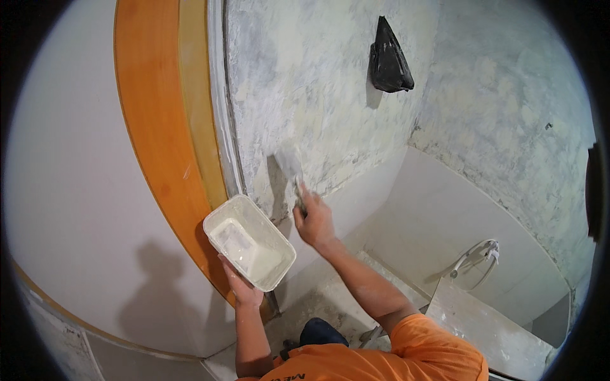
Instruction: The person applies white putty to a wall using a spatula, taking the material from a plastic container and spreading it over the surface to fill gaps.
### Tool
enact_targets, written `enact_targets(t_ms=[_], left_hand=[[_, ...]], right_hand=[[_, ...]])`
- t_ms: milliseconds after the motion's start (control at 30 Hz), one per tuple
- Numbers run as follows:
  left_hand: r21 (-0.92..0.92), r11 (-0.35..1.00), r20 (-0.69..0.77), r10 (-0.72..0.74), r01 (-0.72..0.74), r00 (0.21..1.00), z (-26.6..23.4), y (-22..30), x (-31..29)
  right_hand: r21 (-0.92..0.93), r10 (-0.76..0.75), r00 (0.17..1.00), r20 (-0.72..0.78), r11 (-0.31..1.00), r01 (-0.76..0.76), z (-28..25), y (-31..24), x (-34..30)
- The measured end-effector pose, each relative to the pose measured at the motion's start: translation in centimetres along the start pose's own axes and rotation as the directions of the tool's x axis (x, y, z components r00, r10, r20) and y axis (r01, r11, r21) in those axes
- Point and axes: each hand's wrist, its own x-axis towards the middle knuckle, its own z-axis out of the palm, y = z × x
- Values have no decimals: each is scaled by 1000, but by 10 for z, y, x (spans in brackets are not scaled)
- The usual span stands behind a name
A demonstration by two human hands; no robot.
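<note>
My left hand supports a white rectangular plastic tub from below, its fingers closed against the outside. Pale filler or plaster coats the tub's inner walls and bottom. In my right hand is the handle of a putty knife, its wide blade at the patchy wall just right of the door frame. The blade looks slightly blurred, and I cannot tell whether it touches the wall. The wall carries uneven white and grey smears of filler.
An orange wooden door frame runs beside the wall on the left. A black plastic bag hangs higher up. Pale tiles cover the lower walls. A white hose hangs at right, above a dusty board.
</note>
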Motion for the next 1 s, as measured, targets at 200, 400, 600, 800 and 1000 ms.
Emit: enact_targets(t_ms=[200,400,600,800,1000], left_hand=[[39,999,32,-1,-1,999,0,-5,-1],[41,997,1,-71,71,997,0,1,-12],[-39,999,149,-9,15,989,-13,-7,-2],[-216,972,158,-52,86,986,-20,-11,2],[-139,990,112,32,-17,993,-27,-13,6]], right_hand=[[696,210,965,155,671,-257,-74,-51,93],[637,56,732,679,449,-626,-90,-45,68],[394,-55,643,764,829,-398,-99,-38,18],[269,-253,626,738,961,71,-120,-37,-18],[321,-207,645,736,945,-63,-136,-13,-61]])
